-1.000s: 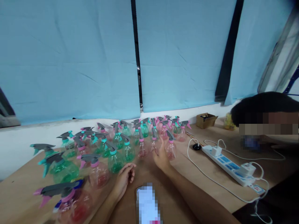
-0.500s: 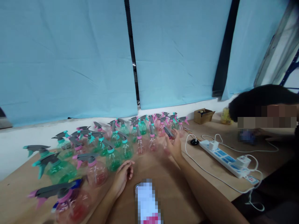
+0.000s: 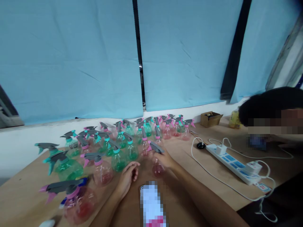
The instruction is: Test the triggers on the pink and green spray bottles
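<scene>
My right hand (image 3: pixel 164 156) is closed round the neck of a pink spray bottle (image 3: pixel 158 169) with a grey and pink trigger head, in front of the bottle group. My left hand (image 3: pixel 130 174) rests on the table with its fingers curled, and what they hold, if anything, is hidden. Just beyond it stands a green spray bottle (image 3: pixel 119 160) with a teal collar. Left of that hand is a pink spray bottle (image 3: pixel 103 172), and nearer me a larger-looking pink one (image 3: pixel 81 205). A phone (image 3: pixel 152 201) with a blurred-out screen lies between my forearms.
Several green and pink spray bottles (image 3: pixel 131 150) crowd the table (image 3: pixel 187 170) towards the wall. On the right lie a white power strip (image 3: pixel 233 164) with plugs and cables, and a round black object (image 3: pixel 201 145). A cardboard box (image 3: pixel 210 119) stands behind. Another person (image 3: pixel 272 107) leans over the table's right side.
My right hand has brought the pink spray bottle left and nearer to me, out of the row's right end. My left hand stays curled in its place. The view has shifted slightly.
</scene>
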Demonstrator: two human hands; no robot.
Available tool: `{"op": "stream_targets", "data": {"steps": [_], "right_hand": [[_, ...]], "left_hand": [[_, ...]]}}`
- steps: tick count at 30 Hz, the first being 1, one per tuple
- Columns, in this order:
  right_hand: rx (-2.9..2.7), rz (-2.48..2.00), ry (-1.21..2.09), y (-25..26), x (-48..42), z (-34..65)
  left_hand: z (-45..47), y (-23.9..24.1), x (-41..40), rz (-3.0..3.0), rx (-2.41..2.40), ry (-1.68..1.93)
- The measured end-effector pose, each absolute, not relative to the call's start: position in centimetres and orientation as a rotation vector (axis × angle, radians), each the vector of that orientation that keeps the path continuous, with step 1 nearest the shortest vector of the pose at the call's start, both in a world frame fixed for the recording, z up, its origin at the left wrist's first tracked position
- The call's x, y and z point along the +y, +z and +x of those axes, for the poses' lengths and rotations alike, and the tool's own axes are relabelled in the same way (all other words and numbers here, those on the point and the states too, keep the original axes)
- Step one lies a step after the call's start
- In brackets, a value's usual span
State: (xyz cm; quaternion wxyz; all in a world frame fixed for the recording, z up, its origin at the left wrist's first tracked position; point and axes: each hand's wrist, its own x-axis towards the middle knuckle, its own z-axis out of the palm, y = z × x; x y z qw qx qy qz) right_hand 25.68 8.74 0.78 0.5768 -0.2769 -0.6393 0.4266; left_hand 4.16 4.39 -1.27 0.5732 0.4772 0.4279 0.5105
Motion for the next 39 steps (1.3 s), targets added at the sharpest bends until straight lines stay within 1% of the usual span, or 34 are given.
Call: {"op": "stream_targets", "data": {"steps": [3,5,21,26,32,39], "right_hand": [[-1.465,-0.532,1.161,1.4,8.5,23.5],[-1.419,-0.512,1.193,1.7,8.6,22.6],[-1.414,-0.489,1.228,1.5,9.1,22.7],[-1.441,-0.525,1.174,1.3,9.1,22.8],[-1.463,-0.476,1.240,1.9,8.9,23.1],[-1.438,-0.525,1.245,1.5,8.9,23.1]], "left_hand": [[4.2,-1.2,4.3,1.120,0.989,1.193],[4.2,-1.1,4.3,1.131,0.986,1.191],[4.4,-1.1,4.0,1.165,1.020,1.184],[4.3,-1.4,4.2,1.178,1.017,1.182],[4.3,-1.4,4.2,1.186,1.028,1.172],[4.4,-1.5,4.2,1.184,1.040,1.173]]}}
